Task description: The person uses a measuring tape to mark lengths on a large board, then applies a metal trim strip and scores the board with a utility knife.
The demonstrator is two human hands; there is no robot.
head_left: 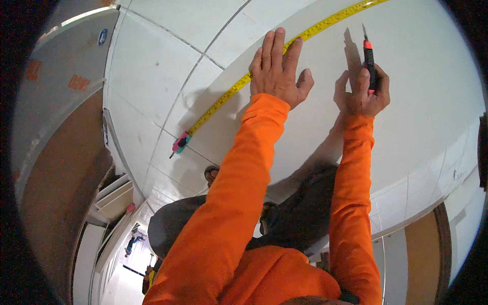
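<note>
My left hand (277,71) lies flat with its fingers stretched out, pressing the yellow blade of a tape measure (221,100) against a large pale board (417,112). The blade runs in a long diagonal from the pink and teal tape case (181,142) at lower left to the top of the view, passing under the fingers. My right hand (367,94) is closed around a black and red utility knife (370,58). Its thin metal blade is out and points away from me, above the board, where a shadow falls beside it.
White floor tiles (147,56) with dark joints lie to the left of the board. Grey and brown panels (61,147) stand along the left side, with stacked white boards (114,198) below them. A sandalled foot (211,174) shows beside my left sleeve.
</note>
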